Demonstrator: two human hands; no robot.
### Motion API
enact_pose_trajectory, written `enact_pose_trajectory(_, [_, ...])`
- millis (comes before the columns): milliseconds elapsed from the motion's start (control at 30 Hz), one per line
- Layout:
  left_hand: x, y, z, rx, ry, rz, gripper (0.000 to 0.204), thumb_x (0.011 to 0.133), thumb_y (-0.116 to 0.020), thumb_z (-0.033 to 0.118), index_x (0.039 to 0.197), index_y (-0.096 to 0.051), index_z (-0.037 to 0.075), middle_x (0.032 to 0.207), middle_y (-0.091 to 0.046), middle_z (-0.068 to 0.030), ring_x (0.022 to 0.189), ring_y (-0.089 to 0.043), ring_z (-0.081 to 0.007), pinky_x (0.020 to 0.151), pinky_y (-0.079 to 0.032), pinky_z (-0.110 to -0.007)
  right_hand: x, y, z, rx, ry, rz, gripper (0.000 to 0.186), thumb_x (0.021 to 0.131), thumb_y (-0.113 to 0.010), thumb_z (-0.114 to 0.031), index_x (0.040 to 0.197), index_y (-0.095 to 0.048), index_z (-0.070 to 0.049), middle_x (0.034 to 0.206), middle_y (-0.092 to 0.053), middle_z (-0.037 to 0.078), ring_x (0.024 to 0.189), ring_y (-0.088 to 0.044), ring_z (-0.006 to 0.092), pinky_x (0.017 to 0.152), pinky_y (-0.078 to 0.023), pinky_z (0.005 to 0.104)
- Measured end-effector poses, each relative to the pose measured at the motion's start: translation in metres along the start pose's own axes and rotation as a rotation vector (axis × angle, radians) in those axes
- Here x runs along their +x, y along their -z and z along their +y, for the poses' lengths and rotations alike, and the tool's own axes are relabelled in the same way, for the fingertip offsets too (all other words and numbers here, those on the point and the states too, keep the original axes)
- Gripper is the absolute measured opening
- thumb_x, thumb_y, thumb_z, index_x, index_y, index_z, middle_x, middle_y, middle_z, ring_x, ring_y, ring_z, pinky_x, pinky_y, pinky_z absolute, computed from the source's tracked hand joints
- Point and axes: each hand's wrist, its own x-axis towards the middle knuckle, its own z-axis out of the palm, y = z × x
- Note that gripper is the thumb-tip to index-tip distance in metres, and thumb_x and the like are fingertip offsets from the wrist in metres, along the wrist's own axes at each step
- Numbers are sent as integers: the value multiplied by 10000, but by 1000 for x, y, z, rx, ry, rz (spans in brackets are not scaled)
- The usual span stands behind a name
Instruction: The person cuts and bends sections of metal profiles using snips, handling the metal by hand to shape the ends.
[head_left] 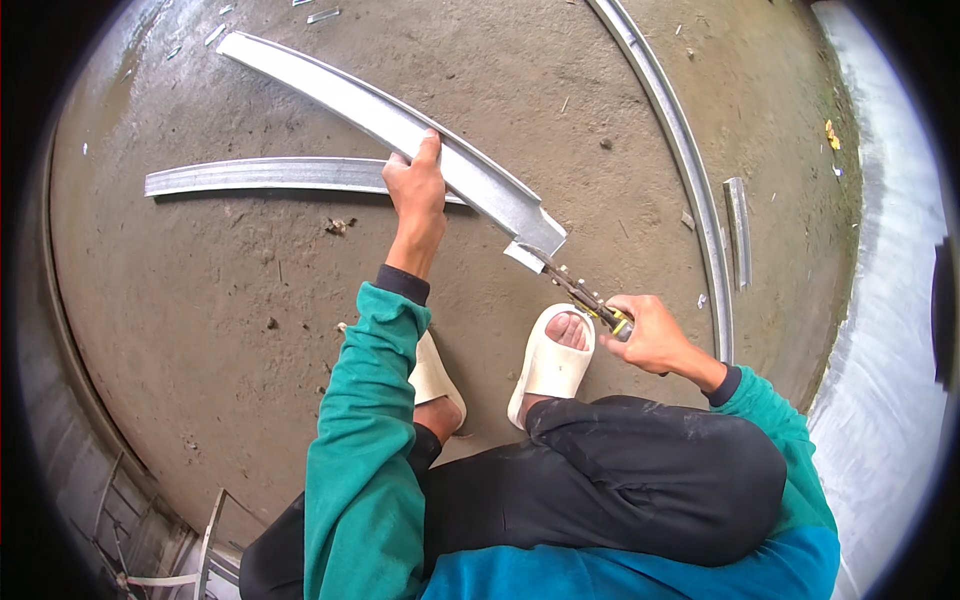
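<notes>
My left hand [416,185] is closed around a metal channel [340,95], a pale U-shaped profile slanting from the upper left down toward my feet. In my right hand [650,335] are tin snips [585,295] with dark jaws and yellow-and-black handles. Their jaws meet the near end of the channel, where a small flap [524,257] of the metal is bent out. How far the blades bite into it I cannot tell. Beneath the held channel, a second metal channel [270,175] lies on the ground, partly hidden by my left hand.
A long curved-looking metal channel [680,140] runs along the right, with a short offcut [738,232] beside it. Small metal scraps [323,16] lie at the far left. My sandalled feet [558,360] are close below the snips. A metal frame [205,550] stands at lower left.
</notes>
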Motion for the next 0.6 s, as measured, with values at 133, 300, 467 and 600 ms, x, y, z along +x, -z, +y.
enact_pose_trajectory(133, [-1,3,-3,24,26,3,274,903,-652,178,977,-581,-76,875,-613,-66,786,-537,-115,694,-439,-285,3,-5,3,25,20,-26,305,686,-707,-139,934,-646,28,687,-572,159,626,-534,235,627,-455,378])
enact_pose_trajectory(300, [-1,-1,-2,-17,-6,-10,278,905,-653,183,976,-581,-76,874,-610,-57,779,-530,-109,687,-435,-281,2,-3,-2,43,-6,-92,359,686,-706,-137,996,-636,31,736,-596,152,669,-545,219,653,-459,368])
enact_pose_trajectory(467, [0,-3,-3,-13,-8,14,282,909,-654,186,983,-580,-76,876,-609,-48,773,-525,-105,682,-431,-275,2,-5,-3,121,-26,-66,327,684,-713,-143,943,-621,33,745,-598,151,683,-553,222,662,-463,362])
enact_pose_trajectory(600, [-4,-6,-5,-8,15,3,282,911,-649,184,987,-579,-78,875,-609,-52,782,-526,-106,687,-432,-277,4,-1,4,47,-43,-46,279,684,-711,-137,882,-613,34,718,-582,154,657,-536,217,643,-457,362])
